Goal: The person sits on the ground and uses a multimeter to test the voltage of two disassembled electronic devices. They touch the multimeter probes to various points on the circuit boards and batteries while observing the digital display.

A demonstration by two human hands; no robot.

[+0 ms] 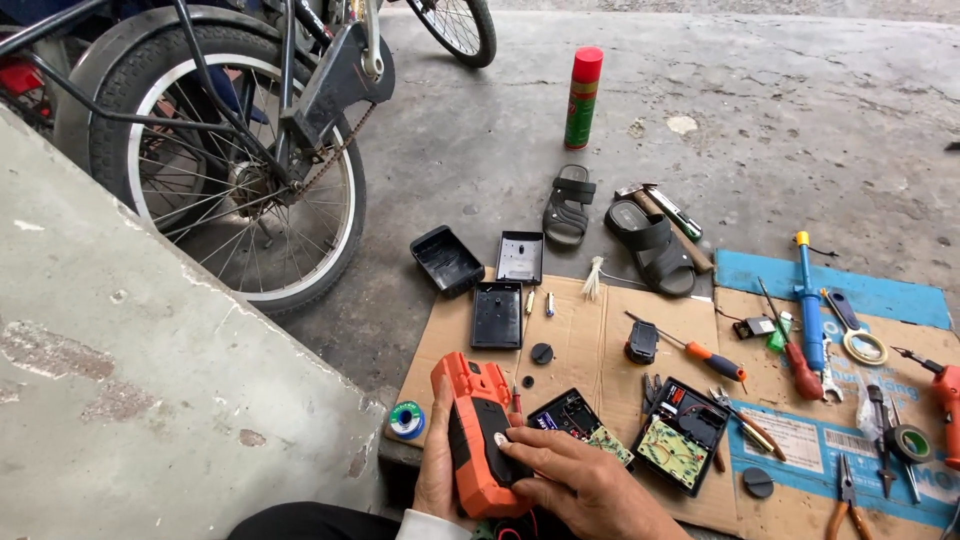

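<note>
Orange and black, the meter case (478, 432) lies in both hands at the bottom edge of the view, its long axis running away from the person and tilted slightly left. Left hand (436, 470) cradles it from the left side, fingers curled under the case and out of sight, so only the thumb edge shows. Right hand (575, 487) comes in from the right, fingertips (508, 440) pressed together on the dark face of the case; whether they pinch a small part I cannot tell. Just right of the hands, on the cardboard (570, 335), lie an open circuit board (672, 450) and a red-handled screwdriver (715, 361). A solder spool (406, 419) sits left. Farther off are black shells (446, 260), sandals (568, 208), a spray can (583, 97) and a bicycle wheel (230, 150). Wrists are cut off.
</note>
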